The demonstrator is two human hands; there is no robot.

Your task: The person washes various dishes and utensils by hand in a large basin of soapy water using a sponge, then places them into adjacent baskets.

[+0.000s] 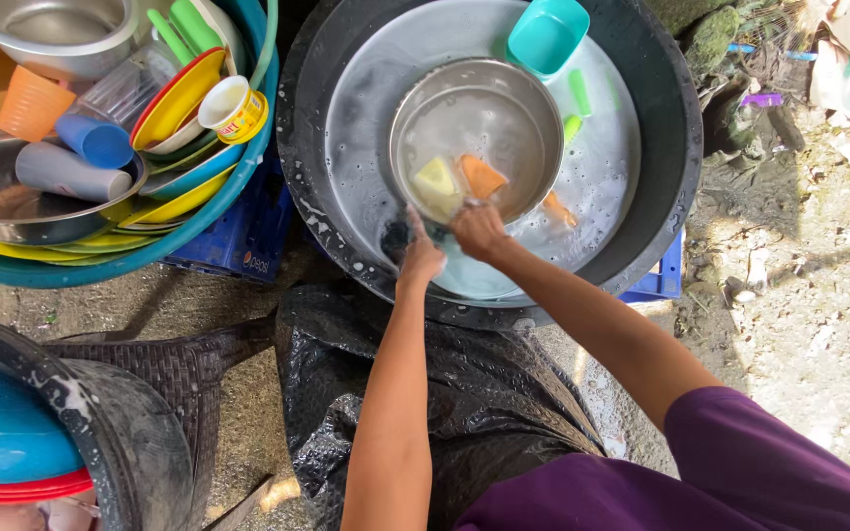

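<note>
One view only, head camera looking down. I see both hands at the near rim of a steel bowl (476, 133) sitting in a big black tub (656, 147) of soapy water. Left hand (421, 258) is closed on the bowl's near edge, partly under water; right hand (478, 229) grips something small at the rim, likely a scrubber, can't tell exactly. The bowl is tilted toward the person, wet and soapy, so I judge it slippery, stiff, fairly light; the rim is the place to hold. Inside it sit a yellow-green piece (435, 177) and an orange piece (482, 177), both loose. A teal container (546, 34) floats just behind the bowl, green bits (578, 93) to its right. On the left, well apart, a blue basin (248, 98) is piled with plates, cups and metal bowls.
</note>
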